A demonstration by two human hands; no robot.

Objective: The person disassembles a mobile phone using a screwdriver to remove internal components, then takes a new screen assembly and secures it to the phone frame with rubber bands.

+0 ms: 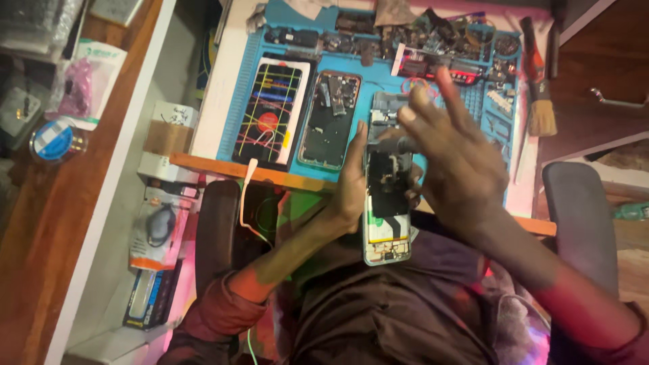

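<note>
My left hand (350, 184) grips an opened phone (387, 203) by its left edge, holding it upright over my lap; its back is off and the inner boards show. My right hand (449, 152) hovers over the phone's upper half, pinching a thin dark tool (399, 145) against the phone's inside, with the other fingers spread. On the blue work mat (236, 94) behind lie a second phone with a lit, line-streaked screen (270, 111) and a third phone with its back open (330, 120).
Small parts and tools (433, 40) crowd the mat's far edge, and a brush (539, 101) lies at its right. A white cable (249, 196) hangs off the desk edge. Boxes and packets (159, 230) fill a shelf on the left. Chair armrests (578, 216) flank me.
</note>
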